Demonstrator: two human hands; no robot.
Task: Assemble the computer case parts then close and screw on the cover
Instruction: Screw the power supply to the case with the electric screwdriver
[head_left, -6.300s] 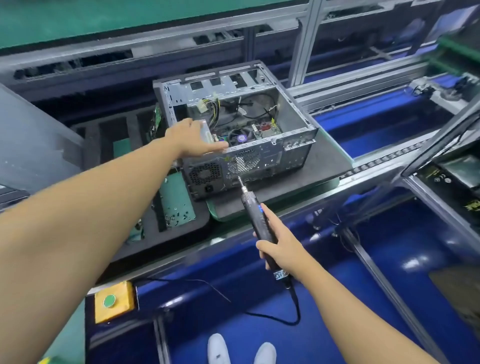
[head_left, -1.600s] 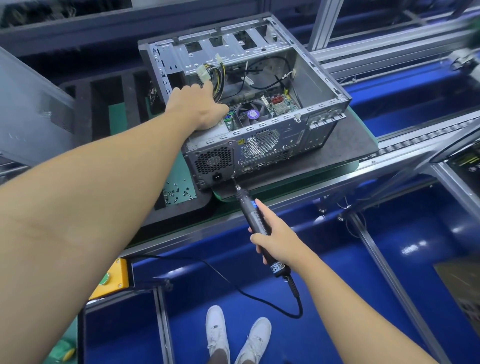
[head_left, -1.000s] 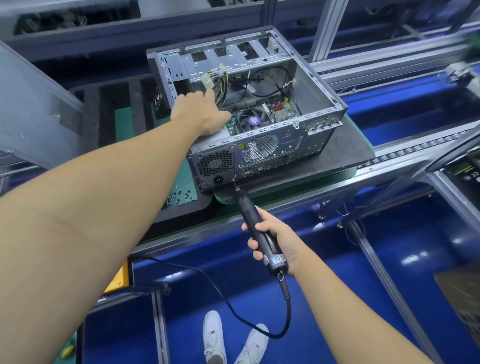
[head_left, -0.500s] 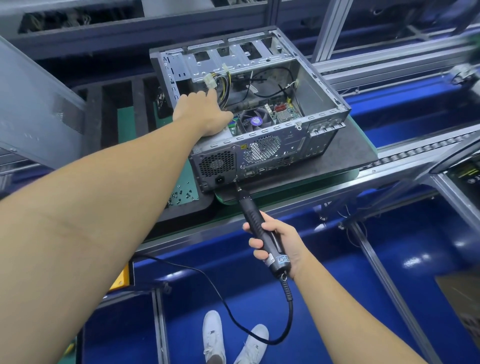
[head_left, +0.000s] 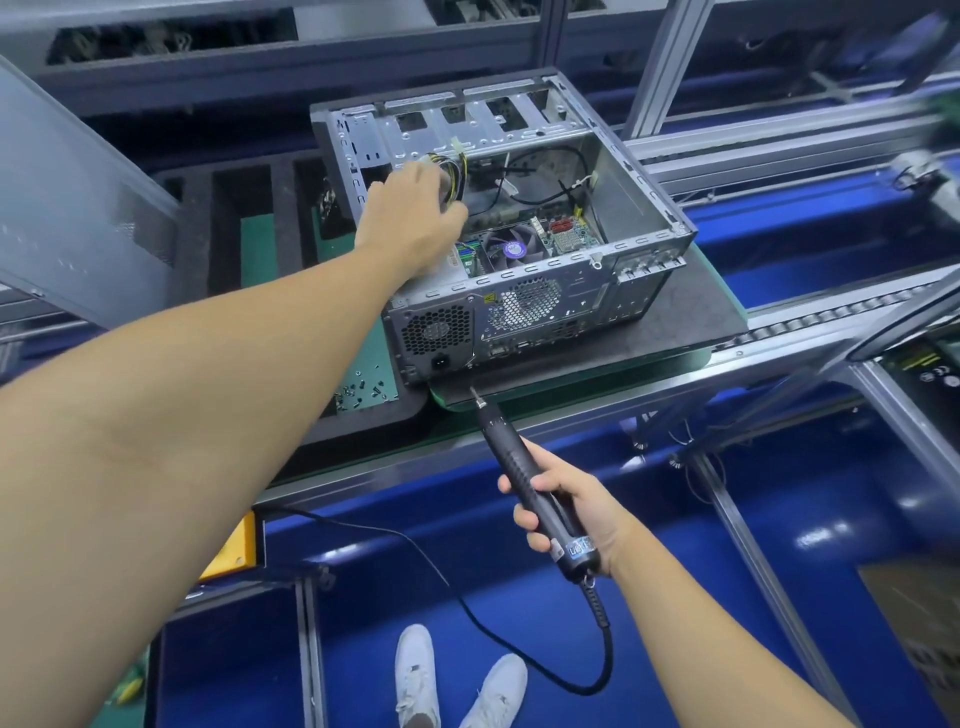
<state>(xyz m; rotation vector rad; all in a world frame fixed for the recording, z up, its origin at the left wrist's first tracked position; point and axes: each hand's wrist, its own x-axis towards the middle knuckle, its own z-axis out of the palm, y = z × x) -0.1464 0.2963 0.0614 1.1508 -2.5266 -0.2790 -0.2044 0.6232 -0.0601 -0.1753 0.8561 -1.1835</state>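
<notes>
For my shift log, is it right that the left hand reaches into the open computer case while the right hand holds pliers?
The head view shows the right hand holding a screwdriver, not pliers; the rest is right.

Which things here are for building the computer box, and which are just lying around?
For the job: computer case, electric screwdriver in the right hand, loose screws, power cables by the left hand.
Just lying about: yellow button box, roller rail, white shoes.
</notes>
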